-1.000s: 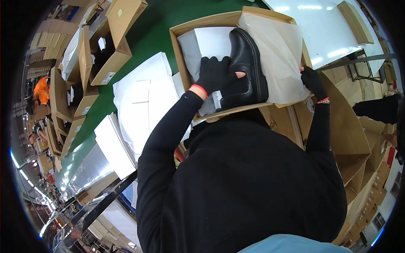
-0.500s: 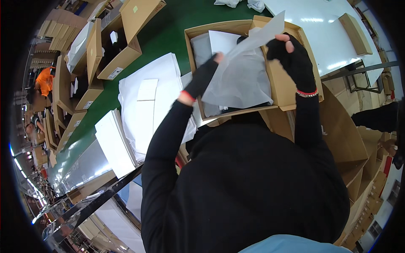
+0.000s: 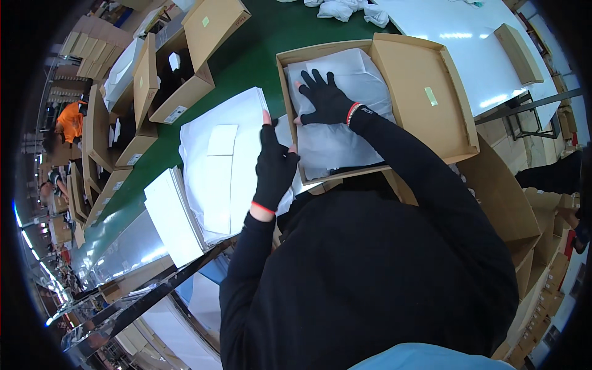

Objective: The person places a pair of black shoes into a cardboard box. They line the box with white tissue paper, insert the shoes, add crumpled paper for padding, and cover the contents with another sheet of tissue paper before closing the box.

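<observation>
An uncovered brown cardboard box [image 3: 338, 174] stands before me, its lid folded back to the right. White tissue paper [image 3: 345, 143] covers what lies inside, and a bit of something dark shows at the near edge. My right hand [image 3: 324, 98], in a black glove with bare fingertips, lies flat on this paper with its fingers spread. Gloved the same way, my left hand [image 3: 275, 165] is at the right edge of a stack of white paper sheets [image 3: 253, 123]. Its index finger and thumb are apart, with nothing visibly held. On the stack rests a folded white card piece [image 3: 218, 179].
Left of the sheets lies another white stack [image 3: 172, 216]. More open cardboard boxes [image 3: 182, 102] line the green table [image 3: 262, 46] at the left. Crumpled white paper [image 3: 339, 9] lies at the back. A narrow cardboard box [image 3: 518, 54] sits on the white table at the right.
The raised tissue sheet now lies flat in the box. My right hand moved left and down onto it. My left hand let go of the sheet and moved to the paper stack.
</observation>
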The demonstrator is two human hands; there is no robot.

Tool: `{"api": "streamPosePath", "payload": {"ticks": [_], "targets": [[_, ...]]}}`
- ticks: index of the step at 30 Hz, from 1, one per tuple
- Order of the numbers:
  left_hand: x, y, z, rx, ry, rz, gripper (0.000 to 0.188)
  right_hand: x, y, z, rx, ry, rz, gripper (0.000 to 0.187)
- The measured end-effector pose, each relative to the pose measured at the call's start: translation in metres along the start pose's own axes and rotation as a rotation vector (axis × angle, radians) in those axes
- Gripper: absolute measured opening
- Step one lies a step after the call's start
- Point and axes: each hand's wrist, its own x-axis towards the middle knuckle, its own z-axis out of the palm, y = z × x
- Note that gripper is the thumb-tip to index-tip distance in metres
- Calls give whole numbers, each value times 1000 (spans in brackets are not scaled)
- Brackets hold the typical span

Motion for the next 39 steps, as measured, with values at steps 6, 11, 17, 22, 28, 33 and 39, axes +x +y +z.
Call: {"api": "streamPosePath", "payload": {"ticks": [6,11,17,22,28,33,39], "targets": [[-17,46,-4,295,-35,411,50,-57,-49,25,319,126,-154,69],[-30,6,-5,449,-271,191,48,-107,-20,-31,898,307,181,39],[-15,34,18,298,-170,501,48,-45,141,-78,25,616,252,43],[-15,2,43,485,-211,534,17,22,160,-59,-272,12,229,44],[-19,10,23,392,-327,455,14,10,195,-66,210,541,119,50],[-9,4,-1,193,33,73,41,-182,322,-74,-370,642,700,96],[-4,-35,14,364,-214,-88,54,-273,310,-76,301,-78,957,76]]}}
